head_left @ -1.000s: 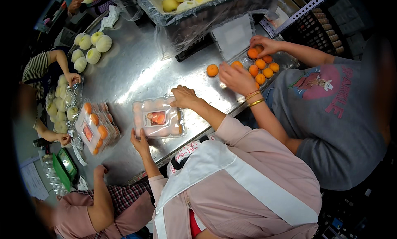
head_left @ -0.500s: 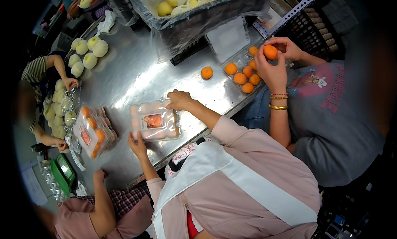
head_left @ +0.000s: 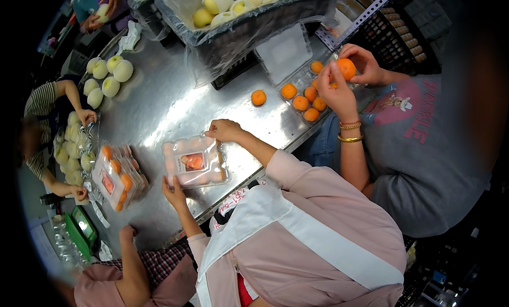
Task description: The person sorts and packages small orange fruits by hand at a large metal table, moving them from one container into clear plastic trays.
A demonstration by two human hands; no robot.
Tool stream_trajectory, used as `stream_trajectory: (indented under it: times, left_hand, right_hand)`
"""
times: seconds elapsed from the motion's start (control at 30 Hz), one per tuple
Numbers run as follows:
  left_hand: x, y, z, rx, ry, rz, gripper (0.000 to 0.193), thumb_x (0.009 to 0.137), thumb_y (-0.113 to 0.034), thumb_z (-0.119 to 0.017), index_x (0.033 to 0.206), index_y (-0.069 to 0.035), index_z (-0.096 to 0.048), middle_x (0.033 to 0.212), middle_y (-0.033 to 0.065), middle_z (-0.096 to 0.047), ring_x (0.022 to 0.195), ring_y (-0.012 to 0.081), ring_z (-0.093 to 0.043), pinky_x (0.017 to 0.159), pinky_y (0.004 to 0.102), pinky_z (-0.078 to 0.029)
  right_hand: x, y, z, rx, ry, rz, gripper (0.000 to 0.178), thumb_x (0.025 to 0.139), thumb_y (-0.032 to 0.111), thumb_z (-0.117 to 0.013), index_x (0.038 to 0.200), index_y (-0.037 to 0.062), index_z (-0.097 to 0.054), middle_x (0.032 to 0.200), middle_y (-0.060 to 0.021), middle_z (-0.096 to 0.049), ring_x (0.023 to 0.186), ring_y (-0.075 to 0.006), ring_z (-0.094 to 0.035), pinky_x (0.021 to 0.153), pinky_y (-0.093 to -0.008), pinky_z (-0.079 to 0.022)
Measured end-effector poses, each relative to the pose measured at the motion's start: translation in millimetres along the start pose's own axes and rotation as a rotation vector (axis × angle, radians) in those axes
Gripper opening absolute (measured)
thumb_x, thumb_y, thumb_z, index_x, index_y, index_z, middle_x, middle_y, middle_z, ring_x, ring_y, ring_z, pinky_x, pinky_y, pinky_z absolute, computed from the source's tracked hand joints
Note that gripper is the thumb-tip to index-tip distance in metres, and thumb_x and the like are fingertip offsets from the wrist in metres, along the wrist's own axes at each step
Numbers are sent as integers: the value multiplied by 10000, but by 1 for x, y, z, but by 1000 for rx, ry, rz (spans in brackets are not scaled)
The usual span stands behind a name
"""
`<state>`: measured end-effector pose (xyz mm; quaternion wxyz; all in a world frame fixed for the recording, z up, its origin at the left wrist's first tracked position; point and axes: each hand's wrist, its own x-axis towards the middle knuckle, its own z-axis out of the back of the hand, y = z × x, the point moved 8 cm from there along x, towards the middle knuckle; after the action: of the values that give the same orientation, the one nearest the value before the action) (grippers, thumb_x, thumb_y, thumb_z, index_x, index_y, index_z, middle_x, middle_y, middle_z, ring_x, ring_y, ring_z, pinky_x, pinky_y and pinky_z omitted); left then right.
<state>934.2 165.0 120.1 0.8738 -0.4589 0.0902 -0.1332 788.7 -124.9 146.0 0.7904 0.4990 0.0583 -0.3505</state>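
In front of me on the metal table lies a closed clear plastic clamshell box of orange fruit, with a picture label on its lid. My left hand grips its near left edge, the thumb and fingers bent against the plastic. At the far right corner, the fingers of my right hand press closed on the rim. Left of this box is a stack of filled clamshell boxes holding the same orange fruit. A single orange fruit rests on the metal farther right.
To the right, a co-worker's hands hold an orange fruit above an open, partly filled box. A lined crate of netted yellow fruit stands at the back. Other people work at the left, near netted fruit and a green scale.
The whole view has shifted slightly to the left. My hands stay on the box's edge and corner. The co-worker at the right has turned the orange fruit between their fingers.
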Motion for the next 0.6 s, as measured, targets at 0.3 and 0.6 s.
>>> stream_trajectory:
  times: [0.3, 0.6]
  left_hand:
    - [-5, -11, 2, 42, 1, 45, 538, 780, -296, -597, 1179, 22, -424, 1168, 182, -418, 1062, 274, -422, 901, 335, -328]
    - [-6, -19, 1, 22, 7, 3, 540, 783, -302, -595, 1182, 16, -421, 1160, 179, -413, 1059, 275, -417, 899, 338, -326]
  right_hand:
    - [6, -16, -13, 174, 40, -84, 426, 713, 435, -580, 890, 48, -588, 889, -122, -604, 837, -239, -574, 744, -324, -436]
    - [8, -18, -11, 176, -8, -41, 394, 727, 398, -595, 885, 37, -578, 869, -112, -598, 788, -198, -574, 710, -284, -439]
